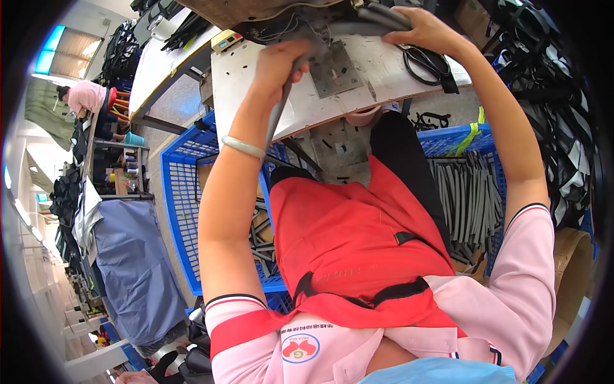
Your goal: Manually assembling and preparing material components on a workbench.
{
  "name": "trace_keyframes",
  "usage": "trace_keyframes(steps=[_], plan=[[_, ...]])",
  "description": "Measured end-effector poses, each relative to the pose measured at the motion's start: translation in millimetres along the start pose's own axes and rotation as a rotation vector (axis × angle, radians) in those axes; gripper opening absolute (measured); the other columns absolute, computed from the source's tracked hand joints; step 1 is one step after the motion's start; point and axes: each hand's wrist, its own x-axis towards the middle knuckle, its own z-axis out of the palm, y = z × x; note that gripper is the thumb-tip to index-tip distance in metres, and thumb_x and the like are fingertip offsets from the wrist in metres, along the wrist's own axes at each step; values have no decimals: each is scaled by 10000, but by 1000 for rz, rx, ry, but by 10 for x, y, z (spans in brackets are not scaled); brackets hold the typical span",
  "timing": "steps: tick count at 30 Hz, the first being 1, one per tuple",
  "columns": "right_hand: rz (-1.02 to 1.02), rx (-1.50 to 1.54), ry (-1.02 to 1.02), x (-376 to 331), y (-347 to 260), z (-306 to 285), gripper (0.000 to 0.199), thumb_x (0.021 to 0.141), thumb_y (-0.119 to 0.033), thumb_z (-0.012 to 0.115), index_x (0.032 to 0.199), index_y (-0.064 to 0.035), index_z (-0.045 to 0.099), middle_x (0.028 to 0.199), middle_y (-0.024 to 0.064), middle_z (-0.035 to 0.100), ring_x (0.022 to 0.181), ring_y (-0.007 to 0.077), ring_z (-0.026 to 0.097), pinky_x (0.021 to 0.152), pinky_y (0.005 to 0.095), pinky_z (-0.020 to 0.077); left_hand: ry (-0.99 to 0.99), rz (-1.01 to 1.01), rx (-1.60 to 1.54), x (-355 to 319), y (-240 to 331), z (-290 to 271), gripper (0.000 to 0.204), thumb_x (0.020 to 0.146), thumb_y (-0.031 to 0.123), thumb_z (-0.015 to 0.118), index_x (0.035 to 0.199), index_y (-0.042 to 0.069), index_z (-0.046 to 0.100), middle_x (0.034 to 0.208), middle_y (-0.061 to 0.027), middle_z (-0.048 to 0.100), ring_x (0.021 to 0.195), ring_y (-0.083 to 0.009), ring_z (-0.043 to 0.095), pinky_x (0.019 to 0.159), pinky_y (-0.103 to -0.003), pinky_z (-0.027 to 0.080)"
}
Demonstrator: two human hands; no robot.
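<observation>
My left hand (278,67) is closed round a long grey strip (276,118), whose free end hangs down past the table's front edge beside my wrist. My right hand (428,31) grips dark grey strips (385,16) at the table's far right, thumb below and fingers above. Between the hands a grey strip is smeared by motion; whether it is the same piece I cannot tell. Under them lies a metal plate (337,75) set in the white tabletop (249,83). Behind it stands a brown machine housing (236,11) with loose wires.
Blue baskets (181,211) flank my legs; the right one holds many grey strips (470,205). A black looped cord (427,66) rests on the table's right. A small control box (226,41) sits at its left. Black straps hang at right. Another person (89,97) works far left.
</observation>
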Motion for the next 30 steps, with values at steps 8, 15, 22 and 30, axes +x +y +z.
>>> trace_keyframes(steps=[8,15,22,30], plan=[[-661,-569,-13,-951,-854,1062,263,755,-148,648,987,-28,622,1116,116,575,1093,249,539,876,383,483,-238,234,657,-358,-127,309,294,854,285,651,933,9,713,695,-19,631,599,-78,518,573,-255,442],[-559,-530,-84,-944,-936,1684,120,741,-129,615,840,-64,596,829,116,640,839,262,637,778,390,491,-279,129,169,-587,-376,509,303,944,244,559,1072,-14,653,954,-57,667,845,-106,602,778,-273,510],[-33,-25,-181,-1072,-638,225,360,723,-131,728,1004,0,547,822,171,605,785,333,589,722,374,463,-230,161,518,-1314,-815,11,375,954,315,554,1106,-18,636,837,-55,653,776,-133,591,726,-259,467],[-96,-16,-38,-917,-396,-51,472,706,-194,748,1075,28,556,886,149,614,785,228,556,766,347,454,-88,91,177,-1012,-69,24,297,855,220,704,1027,-22,686,668,11,594,539,-34,488,438,-177,334]])
